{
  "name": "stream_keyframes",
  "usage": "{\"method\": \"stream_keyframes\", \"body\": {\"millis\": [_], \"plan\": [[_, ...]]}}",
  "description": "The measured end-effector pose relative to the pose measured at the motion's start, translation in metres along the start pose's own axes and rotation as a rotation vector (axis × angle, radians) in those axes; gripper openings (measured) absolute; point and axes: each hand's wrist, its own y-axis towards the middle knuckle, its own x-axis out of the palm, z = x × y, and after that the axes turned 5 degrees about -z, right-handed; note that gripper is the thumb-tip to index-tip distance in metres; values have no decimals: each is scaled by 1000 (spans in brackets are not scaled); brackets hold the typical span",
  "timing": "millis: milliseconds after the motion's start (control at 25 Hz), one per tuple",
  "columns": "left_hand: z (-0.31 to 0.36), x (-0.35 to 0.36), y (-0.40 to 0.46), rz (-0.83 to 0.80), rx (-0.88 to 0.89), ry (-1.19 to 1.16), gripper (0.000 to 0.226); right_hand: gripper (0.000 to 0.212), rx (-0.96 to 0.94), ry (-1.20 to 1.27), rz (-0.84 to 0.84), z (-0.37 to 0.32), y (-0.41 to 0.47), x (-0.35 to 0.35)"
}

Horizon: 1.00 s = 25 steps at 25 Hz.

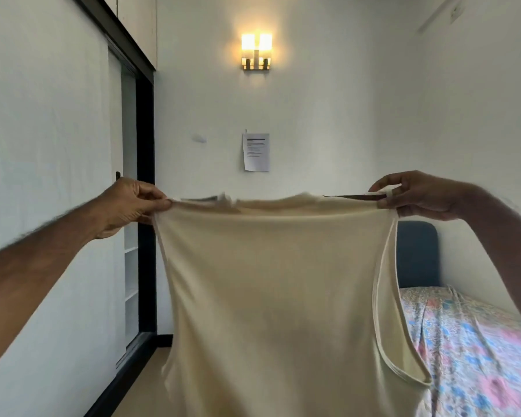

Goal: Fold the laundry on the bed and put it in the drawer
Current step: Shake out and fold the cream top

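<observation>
A cream sleeveless top (pixel 271 284) hangs stretched out flat in the air in front of me, filling the lower middle of the head view. My left hand (pixel 133 203) pinches its upper left corner between thumb and fingers. At the upper right corner my right hand (pixel 415 195) pinches the top's edge the same way. An armhole with a pale trim opens along the garment's right side. The bed (pixel 475 344), covered in a floral sheet, lies to the lower right behind the top. No drawer is in view.
A white wardrobe (pixel 42 176) with black-framed sliding doors runs along the left, partly open on white shelves (pixel 131 275). A dark blue headboard (pixel 415 254) stands against the far wall. A lit wall lamp (pixel 256 51) and a taped paper sheet (pixel 255 152) hang there.
</observation>
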Motion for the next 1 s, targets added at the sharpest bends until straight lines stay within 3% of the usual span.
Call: {"method": "stream_keyframes", "body": {"millis": [120,280,400,520,600,640,760,880,1000], "plan": [[2,0,5,139,-46,-43,22,26,-62,-66,71,-2,7,14],[13,9,5,201,-109,-261,27,20,-17,-247,109,2,20,22],[21,-6,1,83,-48,-186,27,6,-43,-381,212,6,30,20],[30,-28,-3,-84,-102,-95,32,8,-44,-455,307,5,36,26],[32,-29,-3,-68,-137,25,19,8,-20,-610,499,3,43,37],[32,-22,-3,-10,-148,45,11,12,-24,-611,638,1,45,46],[37,14,3,320,-112,-41,21,23,-91,-352,966,-17,44,86],[47,51,0,718,43,161,18,19,-181,-255,1085,-33,28,115],[54,53,-15,811,169,311,24,18,-285,-314,1103,-46,2,117]]}}
